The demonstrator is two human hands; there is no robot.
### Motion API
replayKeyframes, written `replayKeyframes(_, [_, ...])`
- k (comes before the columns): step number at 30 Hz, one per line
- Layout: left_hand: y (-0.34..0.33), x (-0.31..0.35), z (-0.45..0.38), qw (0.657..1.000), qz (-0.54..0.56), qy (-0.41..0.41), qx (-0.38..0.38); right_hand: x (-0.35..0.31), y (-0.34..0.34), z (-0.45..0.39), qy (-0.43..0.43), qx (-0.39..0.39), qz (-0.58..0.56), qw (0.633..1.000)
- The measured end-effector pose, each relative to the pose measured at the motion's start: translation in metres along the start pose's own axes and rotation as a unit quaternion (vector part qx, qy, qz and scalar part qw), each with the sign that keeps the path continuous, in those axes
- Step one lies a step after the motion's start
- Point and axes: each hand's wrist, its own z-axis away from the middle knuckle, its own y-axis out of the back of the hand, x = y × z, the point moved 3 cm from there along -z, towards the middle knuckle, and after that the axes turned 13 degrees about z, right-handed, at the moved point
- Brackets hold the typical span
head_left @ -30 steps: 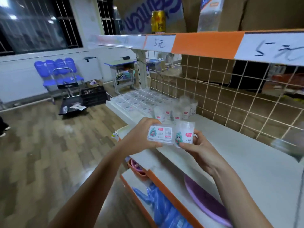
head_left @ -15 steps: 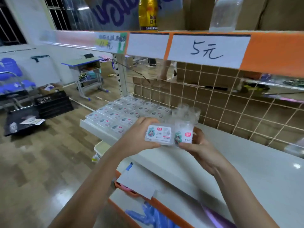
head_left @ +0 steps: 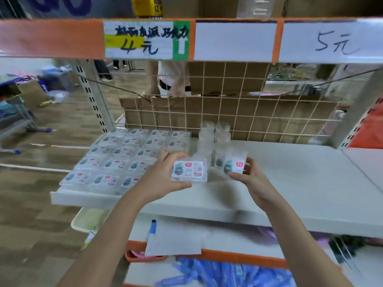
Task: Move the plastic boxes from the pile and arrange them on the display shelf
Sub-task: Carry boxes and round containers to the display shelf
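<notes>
Since a moment ago the view has swung right to face the display shelf (head_left: pixel 290 183) squarely, and both hands have separated slightly. Nearest, just above the shelf's front edge, the left hand (head_left: pixel 163 181) pinches a flat plastic box (head_left: pixel 189 170) between thumb and fingers, while the right hand (head_left: pixel 247 179) curls round an upright plastic tub (head_left: pixel 235 163). Both look light, stiff and slick, best held by their sides. Farther back on the shelf lie rows of flat boxes (head_left: pixel 124 156) and stacked tubs (head_left: pixel 215 137).
</notes>
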Motion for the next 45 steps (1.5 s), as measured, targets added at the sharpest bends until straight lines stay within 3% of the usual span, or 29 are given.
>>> replayKeyframes(14, [0.001, -0.041, 0.025, 0.998, -0.038, -0.008, -0.053, 0.03, -0.032, -0.014, 0.015, 0.12, 0.206, 0.971])
replayKeyframes(22, [-0.008, -0.054, 0.03, 0.991, -0.092, -0.031, -0.088, 0.024, -0.041, -0.012, 0.031, 0.126, 0.25, 0.959])
replayKeyframes(34, [0.008, -0.082, 0.003, 0.974, -0.214, -0.013, -0.077, 0.024, -0.021, -0.001, -0.011, 0.112, 0.342, 0.933])
replayKeyframes(45, [0.013, -0.082, 0.003, 0.97, -0.226, -0.016, -0.089, -0.019, -0.002, 0.022, 0.035, 0.112, 0.372, 0.921])
